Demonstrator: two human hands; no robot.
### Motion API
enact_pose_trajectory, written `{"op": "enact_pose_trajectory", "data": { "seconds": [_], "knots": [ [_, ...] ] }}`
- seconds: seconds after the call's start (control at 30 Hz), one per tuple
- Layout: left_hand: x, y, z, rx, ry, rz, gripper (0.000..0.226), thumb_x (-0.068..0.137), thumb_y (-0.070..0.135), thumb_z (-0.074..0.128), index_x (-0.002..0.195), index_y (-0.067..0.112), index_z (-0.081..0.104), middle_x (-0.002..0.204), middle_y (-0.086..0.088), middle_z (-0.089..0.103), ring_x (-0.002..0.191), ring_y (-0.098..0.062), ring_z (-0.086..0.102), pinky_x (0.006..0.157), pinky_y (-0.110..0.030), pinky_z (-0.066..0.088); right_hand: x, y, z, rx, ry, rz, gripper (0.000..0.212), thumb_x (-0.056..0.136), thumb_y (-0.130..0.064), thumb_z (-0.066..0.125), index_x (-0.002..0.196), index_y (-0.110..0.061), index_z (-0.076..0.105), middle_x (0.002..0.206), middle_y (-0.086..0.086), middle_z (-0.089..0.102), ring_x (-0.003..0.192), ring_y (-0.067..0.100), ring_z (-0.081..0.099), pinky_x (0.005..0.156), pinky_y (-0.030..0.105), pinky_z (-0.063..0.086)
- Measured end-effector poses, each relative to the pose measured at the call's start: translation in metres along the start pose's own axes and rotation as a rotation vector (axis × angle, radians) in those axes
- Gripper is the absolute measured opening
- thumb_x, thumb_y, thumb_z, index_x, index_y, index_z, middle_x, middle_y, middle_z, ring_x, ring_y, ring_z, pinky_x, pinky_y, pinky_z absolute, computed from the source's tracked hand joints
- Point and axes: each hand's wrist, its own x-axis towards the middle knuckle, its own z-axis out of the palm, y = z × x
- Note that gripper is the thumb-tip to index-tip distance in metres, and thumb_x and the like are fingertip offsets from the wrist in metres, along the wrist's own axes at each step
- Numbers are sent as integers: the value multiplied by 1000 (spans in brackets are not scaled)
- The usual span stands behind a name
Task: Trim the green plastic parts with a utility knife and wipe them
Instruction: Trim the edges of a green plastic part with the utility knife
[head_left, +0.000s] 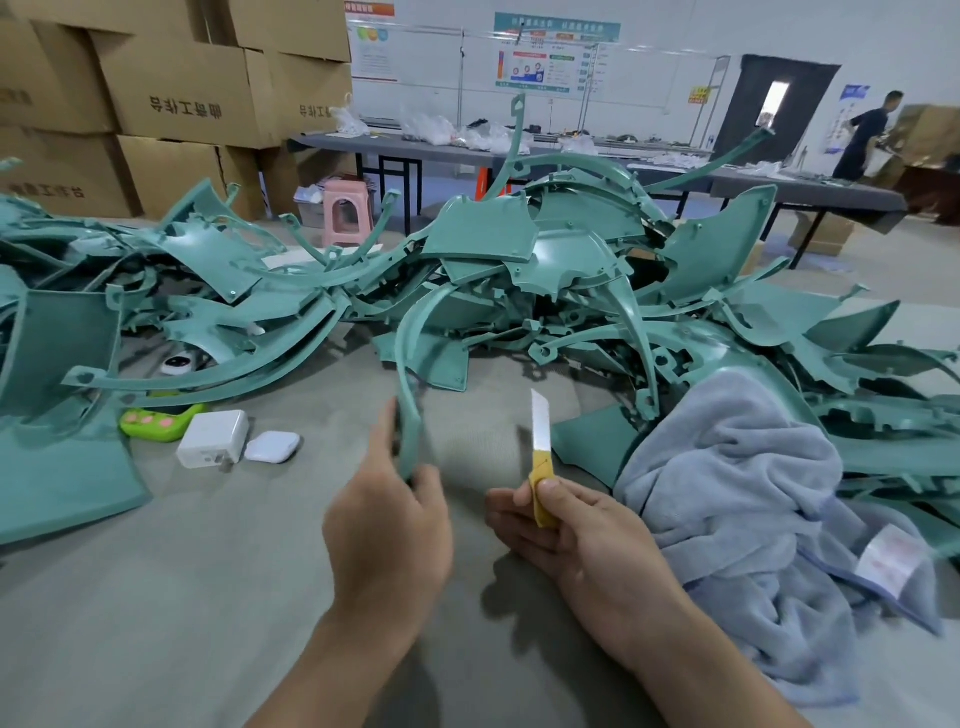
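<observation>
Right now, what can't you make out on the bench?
Head view only:
- utility knife: handle mostly hidden inside right hand.
- curved green strip: lower end hidden behind left hand.
- towel label: print blurred.
- white gadget: half covered by green parts.

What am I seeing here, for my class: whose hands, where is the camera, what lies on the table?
There is no machine: one camera worn on a person's head looks down at their two hands. The left hand grips a curved green strip; the right hand holds a yellow utility knife, blade out, apart from the strip. On the grey table lie a heap of green parts, a towel at right, a white charger and case at left.
</observation>
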Motion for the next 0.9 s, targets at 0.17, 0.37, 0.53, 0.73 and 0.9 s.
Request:
{"op": "enact_pose_trajectory", "data": {
  "seconds": [0.17, 0.37, 0.53, 0.73, 0.9],
  "knots": [
    [27, -19, -26, -125, 290, -12, 35, 99, 31, 46, 99, 3, 67, 58, 9, 42, 61, -30, 42, 62, -35, 28, -2, -7, -3, 54, 63, -7, 44, 106, -11, 45, 72, -4, 73, 101, 26, 75, 87, 30, 75, 86, 38, 58],
    [58, -49, -52, -229, 530, -207, 26, 94, 46, 47, 91, 25, 61, 83, -7, 68, 80, -39, 60, 73, -48, 47, -1, -7, -3, 40, 65, -14, 43, 106, -11, 45, 74, -4, 73, 98, 26, 74, 87, 30, 75, 83, 37, 60],
    [51, -56, -55, -479, 399, -76, 10, 85, 44, 62, 79, 49, 68, 70, 32, 64, 66, 2, 55, 65, -23, 50, 3, -7, -10, 36, 219, -216, 41, 105, -13, 48, 73, -10, 73, 82, 18, 72, 75, 24, 71, 67, 30, 58],
    [19, -40, -9, -293, -344, 130, 51, 87, 3, 72, 87, 55, 75, 81, 24, 74, 73, 5, 67, 73, -21, 56, 0, -14, -23, -289, 332, -536, 40, 105, -13, 51, 73, -18, 74, 58, 5, 60, 54, 13, 52, 51, 20, 42],
    [19, -42, 1, -297, -366, 227, 80, 74, -25, 60, 103, 48, 77, 109, 43, 65, 113, 14, 61, 109, -13, 39, -14, -9, -9, -519, 54, -625, 28, 94, -25, 56, 70, -14, 66, 50, 1, 41, 48, 13, 34, 45, 22, 26]
  ]
}}
